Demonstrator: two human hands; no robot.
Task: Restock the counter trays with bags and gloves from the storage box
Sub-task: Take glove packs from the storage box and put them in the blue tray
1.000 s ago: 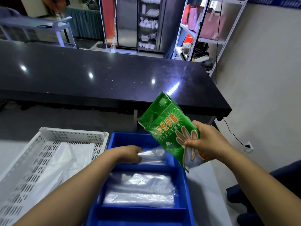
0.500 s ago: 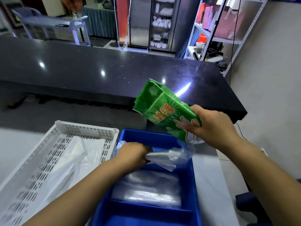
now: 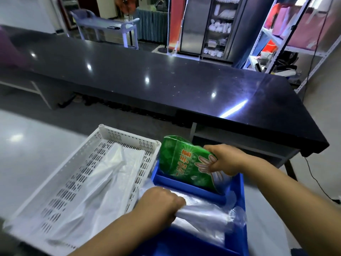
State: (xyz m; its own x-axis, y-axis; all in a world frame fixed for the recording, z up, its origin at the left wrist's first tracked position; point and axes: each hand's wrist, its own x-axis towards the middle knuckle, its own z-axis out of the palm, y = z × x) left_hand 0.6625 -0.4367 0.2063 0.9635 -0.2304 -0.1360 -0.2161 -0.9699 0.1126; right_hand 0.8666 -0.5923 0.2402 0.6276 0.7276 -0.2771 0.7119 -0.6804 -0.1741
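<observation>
This looks like the staff side of a shop or service desk. A long polished black counter crosses the room. On the lower white counter nearby sit a white perforated tray of plastic bags and a blue divided tray. Behind stand a metal shelving rack with pink carrier bags and a tall cabinet stocked with white packets.

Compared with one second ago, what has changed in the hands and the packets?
The right hand, still gripping the green glove packet, lowered it from above the blue tray into the far compartment. The left hand pulled its clear plastic bundle out of that compartment, toward the person. The white basket with its bags stayed put.
</observation>
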